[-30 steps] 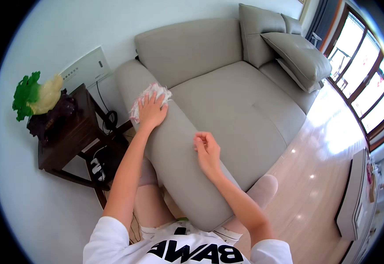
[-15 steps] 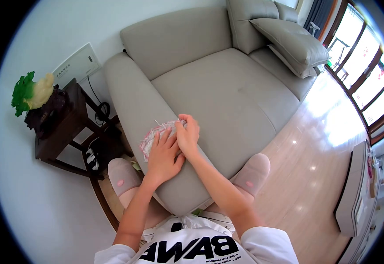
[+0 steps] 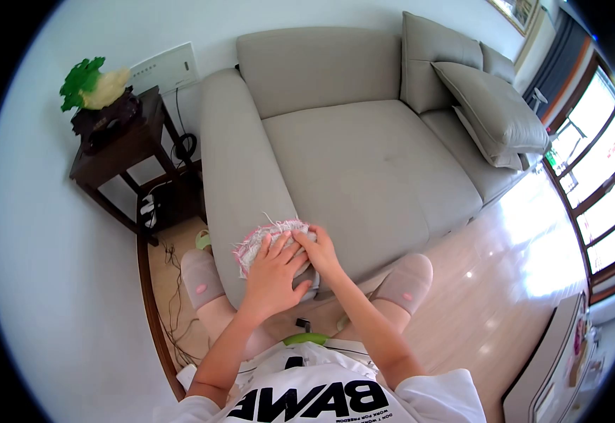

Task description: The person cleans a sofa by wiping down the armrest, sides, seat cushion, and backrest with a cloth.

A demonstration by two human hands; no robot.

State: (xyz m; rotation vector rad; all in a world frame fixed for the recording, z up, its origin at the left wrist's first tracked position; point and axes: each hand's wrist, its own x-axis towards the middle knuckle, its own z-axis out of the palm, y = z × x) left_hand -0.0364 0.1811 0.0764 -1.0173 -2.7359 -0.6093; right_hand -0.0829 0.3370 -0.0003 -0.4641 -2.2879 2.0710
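Note:
A white and pink frayed cloth (image 3: 252, 247) lies bunched on the front end of the grey sofa's armrest (image 3: 233, 162). My left hand (image 3: 273, 276) presses on it from above with the fingers spread. At the cloth's right edge is my right hand (image 3: 319, 250), its fingers bent over the cloth and touching it close to the fingertips of my left hand. The wide seat (image 3: 371, 162) of the sofa extends beyond and to the right of the armrest.
A dark wooden side table (image 3: 120, 141) with a green and cream cabbage ornament (image 3: 94, 86) stands at the left. Cables (image 3: 173, 303) lie on the floor. Cushions (image 3: 494, 106) rest at the sofa's right end. A low cabinet (image 3: 550, 359) is at the lower right.
The cloth and my left hand have come down the armrest to its front end. My right hand has moved from above the armrest onto the cloth's edge. The view has shifted too.

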